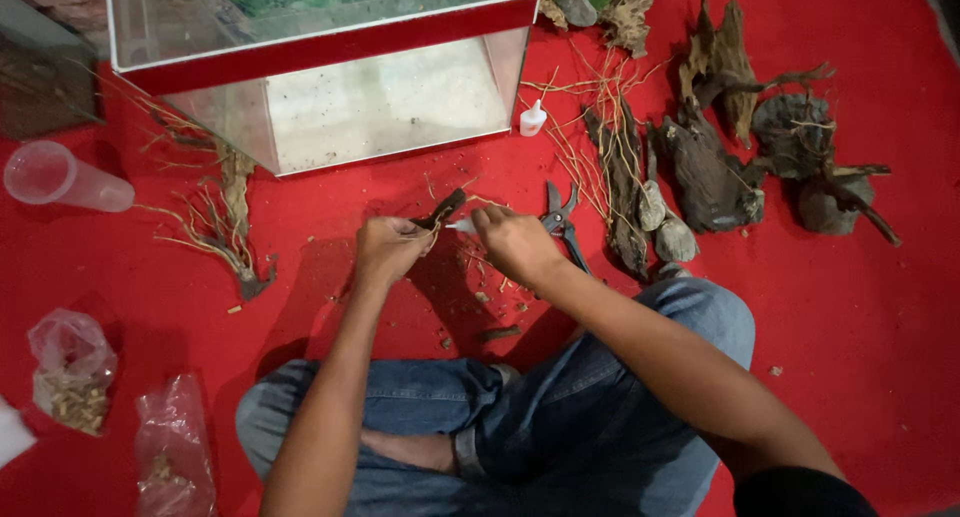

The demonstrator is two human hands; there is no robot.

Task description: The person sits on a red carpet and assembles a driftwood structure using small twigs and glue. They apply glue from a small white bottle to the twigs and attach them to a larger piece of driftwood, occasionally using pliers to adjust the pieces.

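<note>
While the left hand (pixel 388 249) closes its grip on a small dark wood piece (pixel 441 211), the right hand (pixel 515 242) pinches a small white applicator (pixel 462 224) whose tip touches that wood just beside the left fingers. Both grips hover over the red floor cloth (pixel 860 317), with open cloth below them toward the crossed denim legs (pixel 560 427). Just beyond the grips stands the glass tank (pixel 330 47), its red-edged rim close above. Pruning shears (pixel 562 222) lie just right of the right grip; driftwood pieces (pixel 710 167) lie farther right. How much of the applicator sits inside the fist is hidden; plastic bags (pixel 70 372) are cut off at far left.
</note>
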